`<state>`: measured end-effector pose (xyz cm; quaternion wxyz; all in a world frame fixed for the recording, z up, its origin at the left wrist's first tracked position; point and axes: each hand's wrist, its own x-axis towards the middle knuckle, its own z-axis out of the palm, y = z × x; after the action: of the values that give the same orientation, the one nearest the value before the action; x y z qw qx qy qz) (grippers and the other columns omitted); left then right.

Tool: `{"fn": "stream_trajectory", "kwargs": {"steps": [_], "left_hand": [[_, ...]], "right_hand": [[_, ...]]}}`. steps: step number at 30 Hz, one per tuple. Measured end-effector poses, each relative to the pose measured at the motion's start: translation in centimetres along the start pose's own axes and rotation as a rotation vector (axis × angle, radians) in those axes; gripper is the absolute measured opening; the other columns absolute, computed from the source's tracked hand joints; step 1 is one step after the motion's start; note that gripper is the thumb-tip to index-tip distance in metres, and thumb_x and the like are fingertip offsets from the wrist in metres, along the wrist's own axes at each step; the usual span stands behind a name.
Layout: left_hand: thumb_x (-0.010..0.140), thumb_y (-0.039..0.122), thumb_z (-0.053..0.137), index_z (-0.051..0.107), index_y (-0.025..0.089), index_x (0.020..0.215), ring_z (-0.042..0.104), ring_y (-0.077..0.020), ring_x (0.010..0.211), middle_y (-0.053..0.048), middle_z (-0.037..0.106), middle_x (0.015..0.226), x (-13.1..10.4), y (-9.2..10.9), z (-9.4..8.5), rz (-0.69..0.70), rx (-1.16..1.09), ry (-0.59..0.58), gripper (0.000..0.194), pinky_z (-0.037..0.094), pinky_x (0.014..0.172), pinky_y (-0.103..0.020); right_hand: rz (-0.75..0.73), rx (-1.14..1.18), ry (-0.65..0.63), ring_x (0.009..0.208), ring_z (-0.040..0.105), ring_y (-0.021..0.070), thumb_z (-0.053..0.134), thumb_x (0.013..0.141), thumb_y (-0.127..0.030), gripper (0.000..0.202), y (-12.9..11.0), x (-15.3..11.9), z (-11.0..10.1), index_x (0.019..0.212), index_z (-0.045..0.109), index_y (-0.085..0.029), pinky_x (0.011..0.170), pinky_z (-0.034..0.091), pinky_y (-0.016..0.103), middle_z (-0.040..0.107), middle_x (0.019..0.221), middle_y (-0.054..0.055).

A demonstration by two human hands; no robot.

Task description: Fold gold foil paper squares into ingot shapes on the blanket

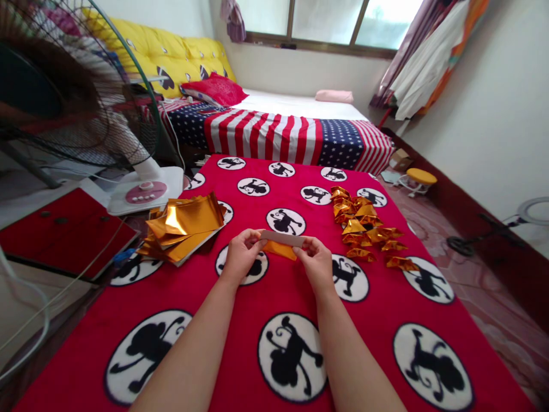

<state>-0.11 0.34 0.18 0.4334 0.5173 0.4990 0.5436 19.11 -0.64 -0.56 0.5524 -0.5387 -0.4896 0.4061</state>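
Between my two hands is a sheet of gold foil paper [281, 249], partly folded, with a strip of its grey-white back side facing up along the far edge. My left hand [244, 253] pinches its left end between thumb and fingers. At the right end, my right hand [314, 258] grips it in the same way. To the left lies an uneven stack of flat gold foil sheets [189, 220]. Several folded gold foil pieces [355, 226], shaped like small ingots, lie in a loose group to the right.
A red cloth with monkey prints [240, 223] covers the surface under my hands. A fan [146, 177] stands close on the left, beside a red-topped cabinet [64, 226]. Beyond the far edge is a bed [274, 134]; a yellow stool [421, 176] stands at the right.
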Motion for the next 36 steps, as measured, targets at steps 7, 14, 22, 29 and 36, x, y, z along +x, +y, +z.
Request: {"fn": "stream_trajectory", "kwargs": {"steps": [7, 14, 22, 29, 36], "left_hand": [[0.061, 0.034, 0.081, 0.057, 0.016, 0.086, 0.068, -0.0166, 0.068, -0.002, 0.07, 0.076, -0.2, 0.3, 0.2, -0.138, -0.182, 0.026, 0.038, 0.052, 0.057, -0.022], [0.062, 0.031, 0.081, 0.056, 0.018, 0.096, 0.069, -0.0163, 0.066, -0.001, 0.072, 0.074, -0.7, 1.0, 0.6, -0.165, -0.217, -0.048, 0.044, 0.052, 0.061, -0.023], [0.069, 0.031, 0.075, 0.058, 0.019, 0.124, 0.066, -0.0137, 0.064, 0.002, 0.068, 0.07, -1.1, 1.3, 1.1, -0.092, -0.154, -0.193, 0.059, 0.05, 0.061, -0.023], [0.07, 0.03, 0.074, 0.078, 0.016, 0.082, 0.066, -0.0167, 0.07, -0.005, 0.074, 0.077, -0.9, 1.2, 1.0, 0.005, 0.008, -0.066, 0.019, 0.051, 0.063, -0.024], [0.069, 0.035, 0.077, 0.077, 0.015, 0.09, 0.069, -0.0196, 0.076, -0.008, 0.076, 0.085, -0.6, 0.4, 0.6, -0.05, -0.076, 0.053, 0.029, 0.054, 0.066, -0.027]], "right_hand": [[-0.037, 0.099, 0.022, 0.068, 0.058, 0.0141, 0.074, 0.07, -0.033, 0.031, -1.0, -0.2, 0.5, 0.095, 0.065, -0.019, 0.063, 0.048, 0.026, 0.067, 0.084, 0.003], [-0.015, 0.018, -0.028, 0.065, 0.056, 0.014, 0.067, 0.076, -0.046, 0.028, -1.0, -0.3, 0.6, 0.079, 0.065, -0.018, 0.06, 0.044, 0.024, 0.063, 0.07, -0.001], [0.063, -0.129, 0.074, 0.058, 0.054, 0.0151, 0.06, 0.077, -0.055, 0.042, -0.6, -0.4, 0.6, 0.07, 0.068, -0.014, 0.053, 0.04, 0.024, 0.061, 0.059, 0.0], [0.005, 0.143, 0.042, 0.07, 0.06, 0.0155, 0.063, 0.081, -0.047, 0.032, -1.0, -0.5, 0.8, 0.092, 0.061, -0.018, 0.065, 0.048, 0.026, 0.065, 0.074, 0.001], [-0.11, 0.199, 0.022, 0.081, 0.063, 0.014, 0.07, 0.077, -0.035, 0.026, -1.3, -1.0, 1.2, 0.096, 0.059, -0.022, 0.074, 0.052, 0.027, 0.063, 0.106, 0.004]]}}
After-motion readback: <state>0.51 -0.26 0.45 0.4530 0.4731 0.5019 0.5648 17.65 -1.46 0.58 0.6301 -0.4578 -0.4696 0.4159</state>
